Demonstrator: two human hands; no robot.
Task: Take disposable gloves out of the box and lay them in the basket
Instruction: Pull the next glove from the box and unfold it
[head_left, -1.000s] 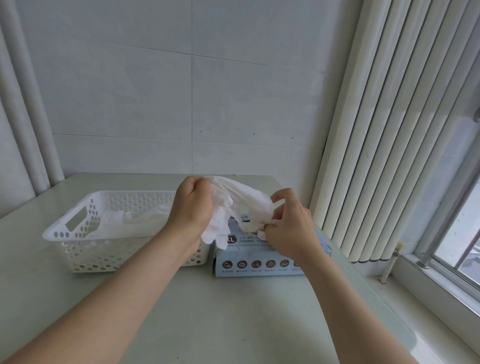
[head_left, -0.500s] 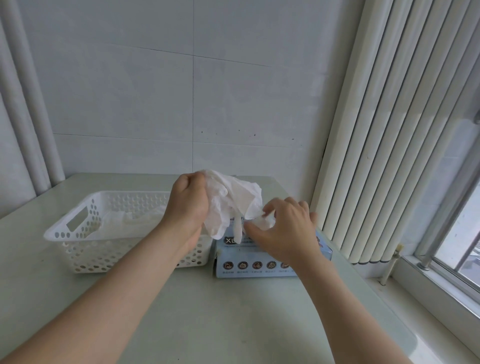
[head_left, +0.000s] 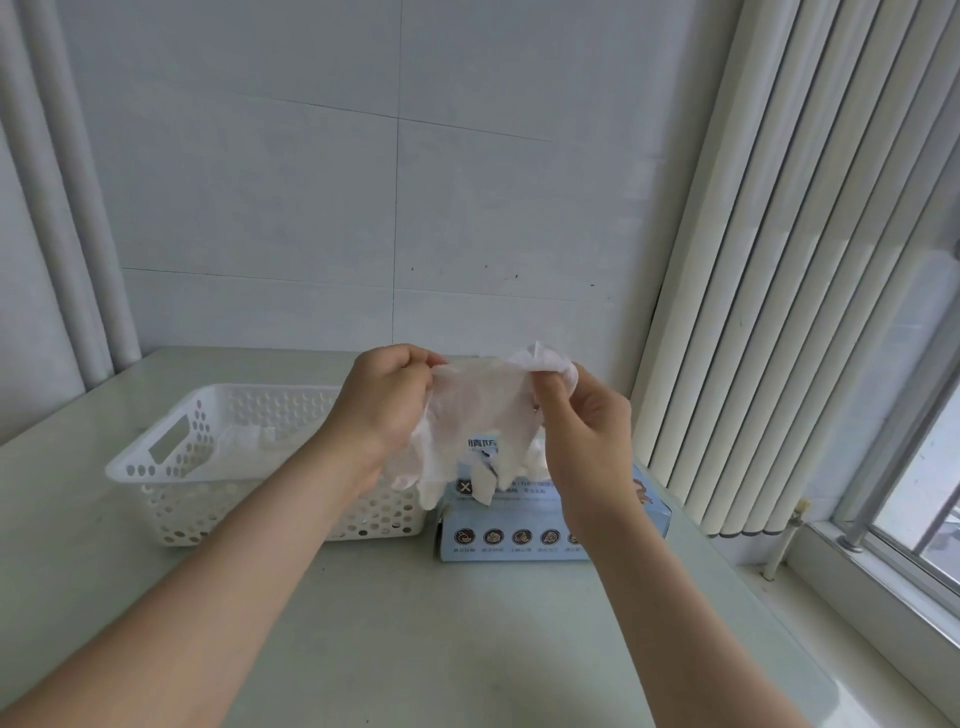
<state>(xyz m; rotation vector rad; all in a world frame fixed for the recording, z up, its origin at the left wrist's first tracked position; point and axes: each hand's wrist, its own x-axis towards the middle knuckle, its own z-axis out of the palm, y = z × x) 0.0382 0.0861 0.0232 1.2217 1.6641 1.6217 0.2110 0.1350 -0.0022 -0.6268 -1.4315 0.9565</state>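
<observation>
White and filmy, the glove (head_left: 478, 410) hangs limp over the box (head_left: 519, 525), its upper edge clamped between the fingers of the left hand (head_left: 387, 402) at ten o'clock and the right hand (head_left: 587, 426) at two, likely feather-light, clingy and tearable, with the basket (head_left: 171, 467) at the box's nine.

Top of box (head_left: 519, 519) hidden behind glove (head_left: 478, 405), box print illegible

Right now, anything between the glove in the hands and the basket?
Nothing visible. The left hand and right hand pinch the glove above the box; the basket sits just left of it, top open, with only flat gloves inside. The left forearm crosses its right end but moves with the glove.
</observation>
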